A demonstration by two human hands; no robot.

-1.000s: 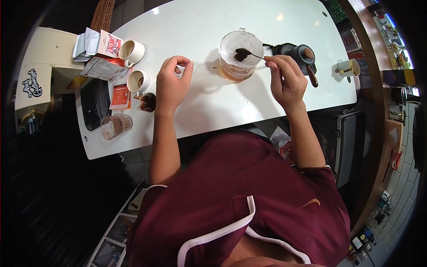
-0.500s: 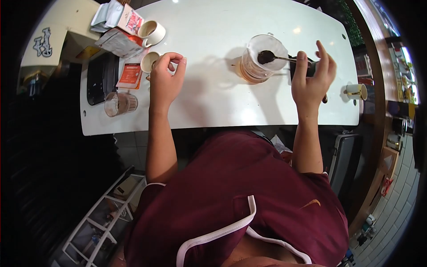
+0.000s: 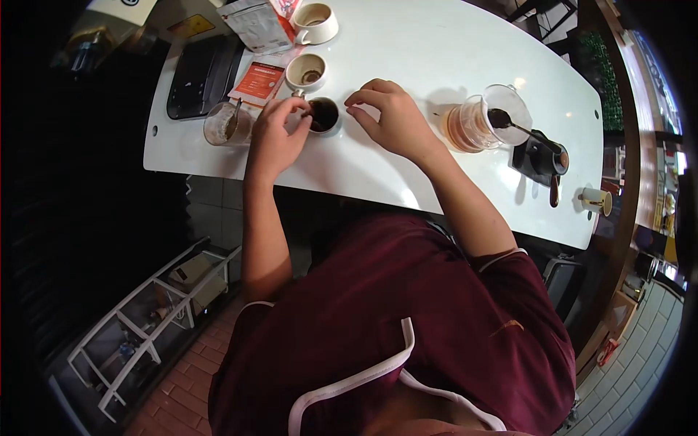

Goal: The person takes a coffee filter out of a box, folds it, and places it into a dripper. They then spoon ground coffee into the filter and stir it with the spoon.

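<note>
A cup with dark contents (image 3: 324, 114) stands near the front left of the table. My left hand (image 3: 278, 136) is at its left side, thumb and fingers closed at the cup's edge; the exact grip is partly hidden. To the cup's right, my right hand (image 3: 389, 118) hangs with curved fingers and thumb apart, holding nothing and not touching the cup. Just behind stands a second cup (image 3: 305, 73) with brown residue inside. A glass server (image 3: 463, 129) with a cone-shaped dripper (image 3: 518, 109) on top is farther right, a spoon (image 3: 534, 136) with dark grounds resting across it.
A third cup (image 3: 315, 23), a silver pouch (image 3: 258, 27) and an orange card (image 3: 259, 83) are at the back left. A glass tumbler (image 3: 220, 125) stands beside a black scale (image 3: 203, 76). On the right are a black device (image 3: 542, 156) and a small mug (image 3: 596, 200).
My view has turned left. My right hand has moved left from beside the dripper and spoon towards the cup. The cup with dark contents, hidden before, now shows beside my left hand.
</note>
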